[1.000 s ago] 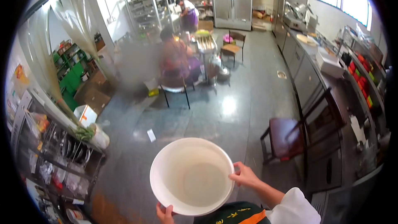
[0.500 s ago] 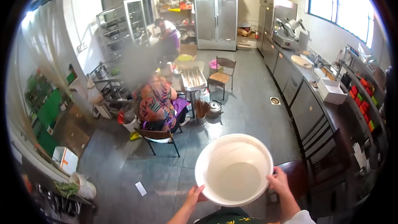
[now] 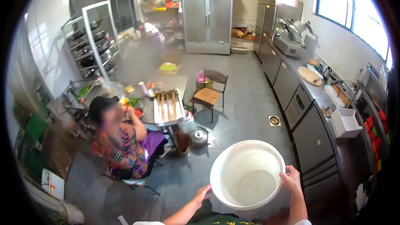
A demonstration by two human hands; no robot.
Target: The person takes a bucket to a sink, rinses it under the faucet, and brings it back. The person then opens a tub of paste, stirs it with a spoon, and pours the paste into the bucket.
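Observation:
A large round white tub [image 3: 248, 175] is held up in front of my body at the bottom of the view, its open top toward me. Nothing shows inside it but its pale bottom. My left hand [image 3: 201, 196] grips the tub's left side near the rim. On the right side, my right hand [image 3: 291, 179] is closed on the rim, thumb over the edge. The tub hangs above the grey floor, with dark green clothing just below it.
A person [image 3: 125, 141] sits at a table [image 3: 179, 82] bearing a tray of skewers [image 3: 168, 106]. Ahead are a chair [image 3: 208, 93], a lidded metal pot [image 3: 199, 136] and a fridge [image 3: 207, 23]. A steel counter [image 3: 287, 71] runs along the right; another person [image 3: 149, 31] bends at the back.
The view has swung right and moved forward. The tub, still in both hands, sits further right in view, and the seated person and table appear nearer. The dark wooden chair has mostly left view.

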